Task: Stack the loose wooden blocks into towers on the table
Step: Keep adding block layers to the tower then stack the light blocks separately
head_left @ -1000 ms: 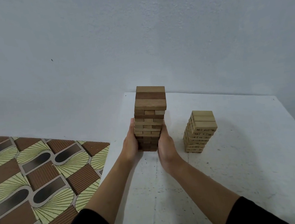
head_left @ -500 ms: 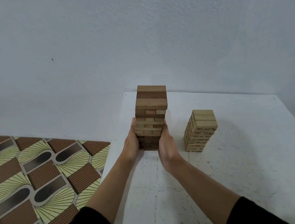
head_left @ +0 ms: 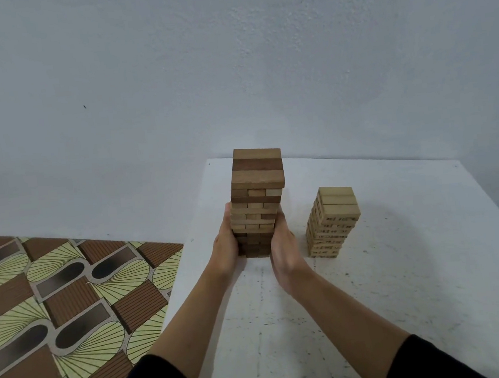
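A tall tower of mixed dark and light wooden blocks [head_left: 257, 188] stands upright on the white table [head_left: 416, 279]. My left hand [head_left: 226, 248] presses flat against the tower's lower left side. My right hand [head_left: 283, 246] presses flat against its lower right side, fingers straight. To the right stands a shorter tower of pale blocks [head_left: 332, 220] with dark printed marks on their ends, apart from both hands. No loose blocks are in sight.
A grey wall rises right behind the table's far edge. To the left, below the table's left edge, lies a floor with a brown and yellow pattern [head_left: 57, 311]. The table surface stretches on to the right and towards me.
Both hands stay pressed on the sides of the tall tower. The view has shifted only slightly; neither tower has visibly moved.
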The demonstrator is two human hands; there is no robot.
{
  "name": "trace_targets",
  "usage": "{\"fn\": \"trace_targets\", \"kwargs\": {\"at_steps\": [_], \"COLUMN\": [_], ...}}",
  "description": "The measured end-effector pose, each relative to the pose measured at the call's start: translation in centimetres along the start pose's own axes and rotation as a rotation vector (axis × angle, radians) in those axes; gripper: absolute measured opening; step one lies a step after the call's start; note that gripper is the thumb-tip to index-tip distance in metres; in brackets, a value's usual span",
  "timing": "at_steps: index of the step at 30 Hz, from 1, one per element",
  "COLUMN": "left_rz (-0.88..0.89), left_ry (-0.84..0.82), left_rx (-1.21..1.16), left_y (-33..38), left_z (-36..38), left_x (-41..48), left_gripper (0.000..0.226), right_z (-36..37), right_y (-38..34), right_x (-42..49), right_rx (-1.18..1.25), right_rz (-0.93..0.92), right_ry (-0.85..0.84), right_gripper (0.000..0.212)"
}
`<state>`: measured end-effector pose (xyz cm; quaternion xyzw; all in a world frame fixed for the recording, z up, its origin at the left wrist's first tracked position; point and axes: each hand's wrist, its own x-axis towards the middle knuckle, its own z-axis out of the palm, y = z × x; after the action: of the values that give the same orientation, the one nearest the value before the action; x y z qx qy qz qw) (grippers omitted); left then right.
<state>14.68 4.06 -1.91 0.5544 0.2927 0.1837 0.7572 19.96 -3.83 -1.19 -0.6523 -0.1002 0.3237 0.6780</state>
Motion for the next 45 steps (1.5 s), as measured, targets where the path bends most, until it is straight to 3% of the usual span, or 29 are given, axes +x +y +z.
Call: {"fn": "trace_targets", "kwargs": {"at_steps": [16,27,40,45], "left_rz": [0.004,-0.007,0.145,0.211], "left_ry": [-0.016,-0.036,0.013,0.084], "left_rx": [0.064,0.047,0.165,0.19], "left_y": [-0.5,-1.0,0.8,2.3], "left_z": [1.6,1.7,1.8,1.4], "left_x": [-0.7,-0.4,-1.6,-1.5], "left_gripper": [0.049,0.053,0.043,0.065], "right_z": [-1.8,-2.1,-2.6,-2.7], "right_y": [0.2,0.0,-0.7,-1.5], "right_x": [-0.1,-0.1,-1.2,-1.7], "right_rx": [0.025,0.014,-0.034,-0.019], "right_rz": [0.026,0.049,-0.039,-0.061], "right_ry": [0.018,0.02,-0.013,0.006], "right_gripper": [0.056,0.048,0.057,0.057]}}
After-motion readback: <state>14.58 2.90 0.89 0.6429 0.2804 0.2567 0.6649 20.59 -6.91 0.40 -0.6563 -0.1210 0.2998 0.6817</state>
